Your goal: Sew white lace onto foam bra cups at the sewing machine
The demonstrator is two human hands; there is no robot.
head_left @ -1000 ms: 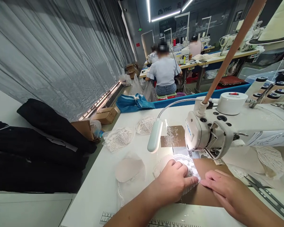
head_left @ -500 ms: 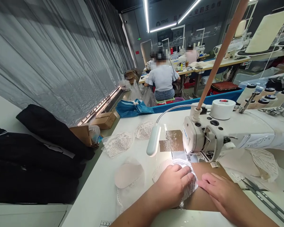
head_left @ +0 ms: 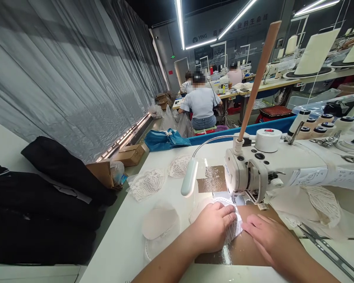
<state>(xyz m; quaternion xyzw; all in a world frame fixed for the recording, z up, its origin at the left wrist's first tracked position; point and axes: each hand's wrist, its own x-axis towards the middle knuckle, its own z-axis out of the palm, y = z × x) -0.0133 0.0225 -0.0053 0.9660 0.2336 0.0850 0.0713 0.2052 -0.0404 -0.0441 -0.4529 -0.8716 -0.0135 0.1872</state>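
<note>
A white lace bra cup with a dotted trim along its edge lies beside the sewing machine, close to the lit needle area. My left hand rests over it, fingers bent and close together, gripping the lace from above. At the cup's right corner, the thumb and forefinger of my right hand pinch the edge; the other fingers are curled under. My palm hides part of the cup, and the needle tip cannot be made out. A brown plate lies beneath the work.
Tweezers lie right of my right hand, near more lace pieces. Beige cup pieces and lace cups are on the left of the table. A lamp hangs over it. A person sits further ahead.
The view has tilted and shifted slightly, so the machine appears further left. Both hands keep nearly the same place on the lace cup.
</note>
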